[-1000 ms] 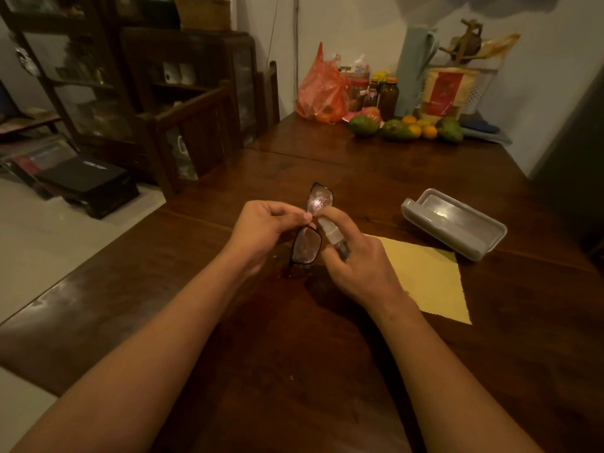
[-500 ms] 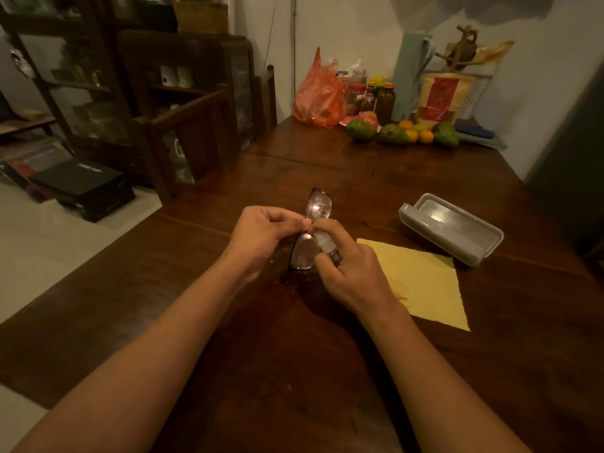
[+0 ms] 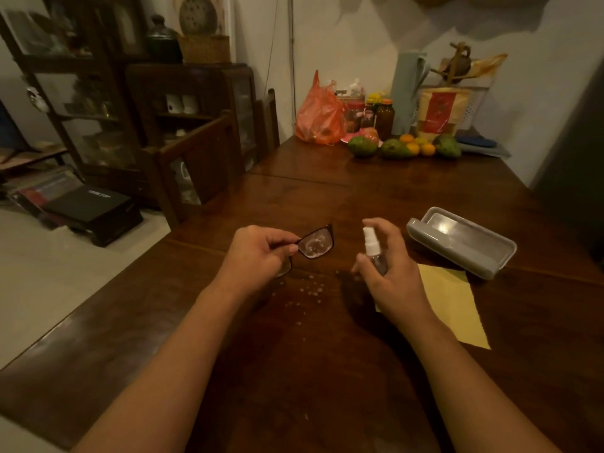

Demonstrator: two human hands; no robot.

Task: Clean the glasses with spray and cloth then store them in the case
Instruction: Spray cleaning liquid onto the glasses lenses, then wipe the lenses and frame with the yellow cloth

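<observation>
My left hand pinches dark-framed glasses by the middle of the frame, above the wooden table. One lens faces up and is wet with droplets; the other lens is mostly hidden behind my fingers. My right hand grips a small clear spray bottle with a white nozzle, upright, a short gap to the right of the glasses. A yellow cloth lies flat on the table under and right of that hand. The grey glasses case lies open beyond the cloth.
Spray droplets speckle the table below the glasses. Fruit, jars and an orange plastic bag crowd the far end of the table. A chair and dark cabinets stand to the left.
My hands have drawn apart: the spray bottle moved right, away from the lens. The glasses turned from upright to lying sideways. Droplets now show on the table.
</observation>
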